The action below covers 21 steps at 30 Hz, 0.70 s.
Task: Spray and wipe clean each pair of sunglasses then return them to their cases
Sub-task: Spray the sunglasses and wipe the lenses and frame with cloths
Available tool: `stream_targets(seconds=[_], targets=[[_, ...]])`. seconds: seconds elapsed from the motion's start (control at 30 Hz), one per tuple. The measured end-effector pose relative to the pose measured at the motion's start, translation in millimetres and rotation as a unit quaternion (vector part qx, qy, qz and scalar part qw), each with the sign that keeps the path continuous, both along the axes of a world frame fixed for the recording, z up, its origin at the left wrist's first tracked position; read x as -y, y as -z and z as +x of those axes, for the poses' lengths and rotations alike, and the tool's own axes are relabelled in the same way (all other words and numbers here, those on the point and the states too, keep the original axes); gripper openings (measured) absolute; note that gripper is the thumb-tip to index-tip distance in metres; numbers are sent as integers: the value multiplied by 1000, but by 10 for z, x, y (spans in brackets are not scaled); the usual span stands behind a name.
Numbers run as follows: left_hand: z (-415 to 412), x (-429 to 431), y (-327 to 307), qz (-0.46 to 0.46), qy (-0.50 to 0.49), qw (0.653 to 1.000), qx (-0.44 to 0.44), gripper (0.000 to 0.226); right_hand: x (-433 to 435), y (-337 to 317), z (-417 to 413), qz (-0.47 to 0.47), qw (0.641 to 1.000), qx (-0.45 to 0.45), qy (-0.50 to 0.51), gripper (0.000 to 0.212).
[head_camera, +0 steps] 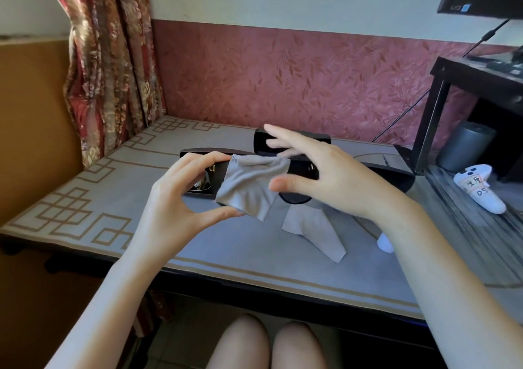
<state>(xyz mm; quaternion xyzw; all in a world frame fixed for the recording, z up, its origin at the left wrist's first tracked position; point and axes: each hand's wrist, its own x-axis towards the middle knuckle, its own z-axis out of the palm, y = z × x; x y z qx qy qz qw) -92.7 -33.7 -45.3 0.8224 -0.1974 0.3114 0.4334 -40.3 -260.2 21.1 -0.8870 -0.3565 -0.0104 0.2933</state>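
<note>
Our left hand (175, 198) pinches the sunglasses (201, 182) above the counter (99, 193), with the grey cloth (246, 187) draped over them. Our right hand (334, 173) is spread wide and holds nothing. We should take the cloth and rub each lens gently.

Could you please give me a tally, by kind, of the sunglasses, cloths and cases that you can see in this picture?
Sunglasses: 1, gripped by the left hand
Grey cloths: 2, one draped over the sunglasses, the other lying on the table
Black cases: 2, the second further right, partly hidden
Total: 5
</note>
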Motion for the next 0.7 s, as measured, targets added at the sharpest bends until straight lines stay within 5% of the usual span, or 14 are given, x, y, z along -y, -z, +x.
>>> stream_targets(seconds=[0.1,0.3,0.53,0.7], targets=[[-5,-7,-13,-10,-5,1000,-3,63,148,119,-29,13,1000,-9,15,91],[-20,35,-40,-8,7,1000,-21,64,230,286,-65,90,995,18,24,58],[-71,-7,-252,-11,51,995,-80,100,228,337,-83,139,990,17,18,58],[15,194,-578,149,22,986,-77,78,163,333,-130,124,992,35,-1,58]])
